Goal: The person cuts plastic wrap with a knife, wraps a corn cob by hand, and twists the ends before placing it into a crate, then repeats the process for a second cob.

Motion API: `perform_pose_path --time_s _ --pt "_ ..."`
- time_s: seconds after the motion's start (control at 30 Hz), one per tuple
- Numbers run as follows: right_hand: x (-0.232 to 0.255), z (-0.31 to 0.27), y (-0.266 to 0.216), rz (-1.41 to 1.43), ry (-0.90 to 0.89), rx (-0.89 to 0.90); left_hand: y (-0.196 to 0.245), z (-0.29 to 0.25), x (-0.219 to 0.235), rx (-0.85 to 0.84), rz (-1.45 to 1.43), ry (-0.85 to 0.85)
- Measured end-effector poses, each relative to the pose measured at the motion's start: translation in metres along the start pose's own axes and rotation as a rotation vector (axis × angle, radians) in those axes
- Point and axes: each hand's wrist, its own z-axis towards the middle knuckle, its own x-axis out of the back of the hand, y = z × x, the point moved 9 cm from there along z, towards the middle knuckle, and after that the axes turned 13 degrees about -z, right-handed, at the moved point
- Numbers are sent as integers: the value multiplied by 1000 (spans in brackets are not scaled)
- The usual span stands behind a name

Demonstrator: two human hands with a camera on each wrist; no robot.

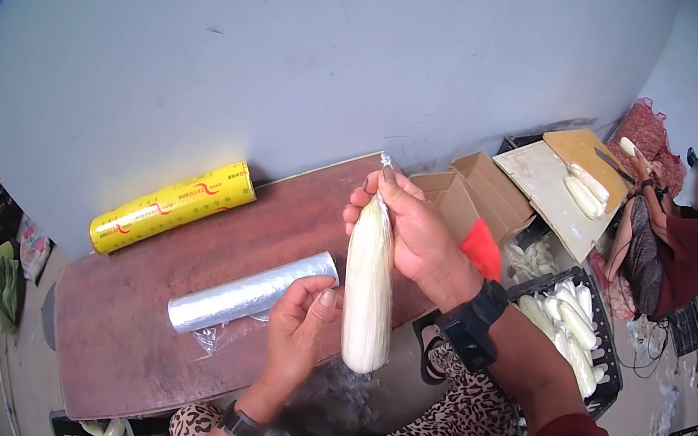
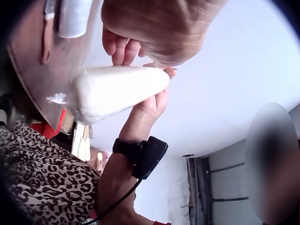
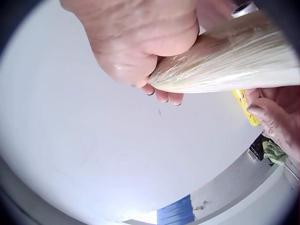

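A pale, husk-covered ear of corn (image 1: 368, 299), wrapped in clear film, hangs upright with its narrow end on top. My right hand (image 1: 420, 229) grips that narrow end, and a twisted tip of film sticks up above the fingers. Close beside the ear's left side is my left hand (image 1: 299, 329), fingers loosely bent and thumb up, not closed round it. In the right wrist view the husk's fine lines show through the shiny film, with the left hand (image 3: 276, 117) near its underside. A silvery roll of cling film (image 1: 250, 294) lies on the table just behind the left hand.
On the reddish-brown table (image 1: 126, 356) lies a yellow printed roll (image 1: 172, 208), near the wall. A black crate (image 1: 605, 386) of pale ears stands at right. Beyond are cardboard boxes (image 1: 485, 194), boards with ears and a knife (image 1: 615, 166), and a seated person (image 1: 683, 243).
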Motion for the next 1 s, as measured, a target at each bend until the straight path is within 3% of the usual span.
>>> perform_pose_path --time_s 0.1,0.2,0.23,0.33,0.47,0.57,0.7,0.8,0.9,1.0 --pt "-14 -5 10 83 -37 -27 -25 16 18 173 -188 -4" --pt "-29 -12 18 131 -45 -41 -42 16 -2 410 -681 -67" --pt "-30 -14 21 104 -36 -48 -47 10 -9 521 -739 -149" --pt "-32 -18 17 97 -62 -33 -47 -4 -33 610 -690 -391" --pt "-28 -19 18 106 -70 -44 -45 -14 -35 593 -610 -529" --pt "-29 -20 3 9 -42 17 -29 -5 -22 437 -333 -312" --pt "-19 -17 -14 -94 50 93 24 4 -12 -315 504 -38" --pt "-16 -12 -13 -66 70 119 23 7 -11 -354 447 -53" --pt "-14 -16 -25 -43 66 137 8 11 -5 -162 140 -88" --pt "-16 -18 -32 37 -77 162 -5 16 3 117 -183 -160"
